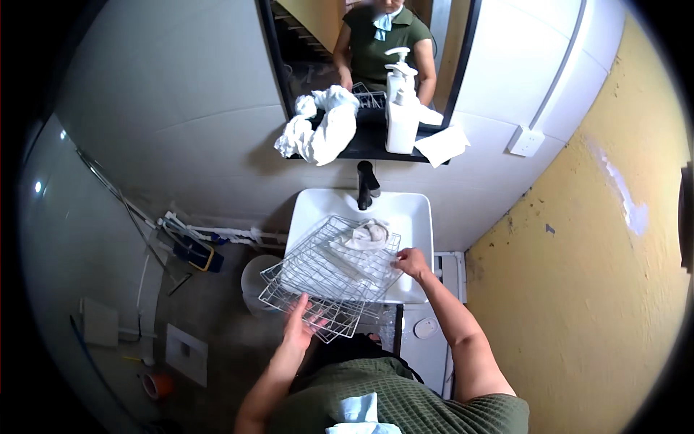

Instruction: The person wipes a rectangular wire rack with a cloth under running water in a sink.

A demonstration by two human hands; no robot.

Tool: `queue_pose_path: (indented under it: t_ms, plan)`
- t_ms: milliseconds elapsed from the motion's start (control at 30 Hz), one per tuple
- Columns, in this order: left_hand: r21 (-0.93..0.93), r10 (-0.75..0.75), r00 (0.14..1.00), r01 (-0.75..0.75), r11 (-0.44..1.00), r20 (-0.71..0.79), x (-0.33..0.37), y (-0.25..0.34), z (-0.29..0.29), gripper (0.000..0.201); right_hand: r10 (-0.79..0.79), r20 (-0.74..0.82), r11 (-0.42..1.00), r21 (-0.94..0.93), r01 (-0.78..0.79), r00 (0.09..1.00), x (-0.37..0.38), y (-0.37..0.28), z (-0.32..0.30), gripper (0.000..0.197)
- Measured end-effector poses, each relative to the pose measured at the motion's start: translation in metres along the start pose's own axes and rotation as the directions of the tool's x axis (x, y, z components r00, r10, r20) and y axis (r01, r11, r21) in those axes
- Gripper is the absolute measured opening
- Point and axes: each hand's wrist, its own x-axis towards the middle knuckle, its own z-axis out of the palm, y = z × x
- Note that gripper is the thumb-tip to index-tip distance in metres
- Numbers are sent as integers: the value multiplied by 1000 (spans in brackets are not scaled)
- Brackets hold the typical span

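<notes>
White wire rack lying tilted across the white washbasin, near end hanging out past the basin's front-left corner. Crumpled pale cloth sitting on the rack's far end, close to the basin's back edge. Left hand at the overhanging near edge of the rack, fingers spread and touching the wires (a proper grip or only a rest on the mesh, impossible to tell). Right hand at the rack's right edge, over the basin's front-right part, fingers curled onto the outer wire. Black tap upright at the middle of the basin's back edge. Above it, dark shelf under the mirror: white bundled cloth drooping over the shelf's left end, white pump bottle upright right of centre, folded white paper hanging off the right end. White wall socket to the right of the shelf. Down on the floor left of the basin, a pale bucket just beside the rack's hanging corner, blue and yellow cleaning tools against the wall.
</notes>
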Motion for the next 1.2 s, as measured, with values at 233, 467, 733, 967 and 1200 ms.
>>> queue_pose_path:
  t_ms: [233,467,733,967,1200]
  plan:
    - [-37,-20,994,16,999,-104,-1,2,8,43,147,52,982,-124,-140,988,13,-1,16,32]
    - [7,-10,997,11,1000,-79,1,1,5,71,292,387,879,253,-405,875,6,-41,-6,21]
    - [-1,-29,993,29,1000,-115,-4,0,11,97,301,531,936,-3,-353,792,-9,-121,-91,15]
    - [17,-39,994,41,999,-99,-3,-1,14,98,243,361,855,-518,-23,900,-31,-145,-184,15]
    - [-16,-26,985,24,1000,-172,-12,6,29,88,-110,101,581,-801,146,989,-15,-141,-165,17]
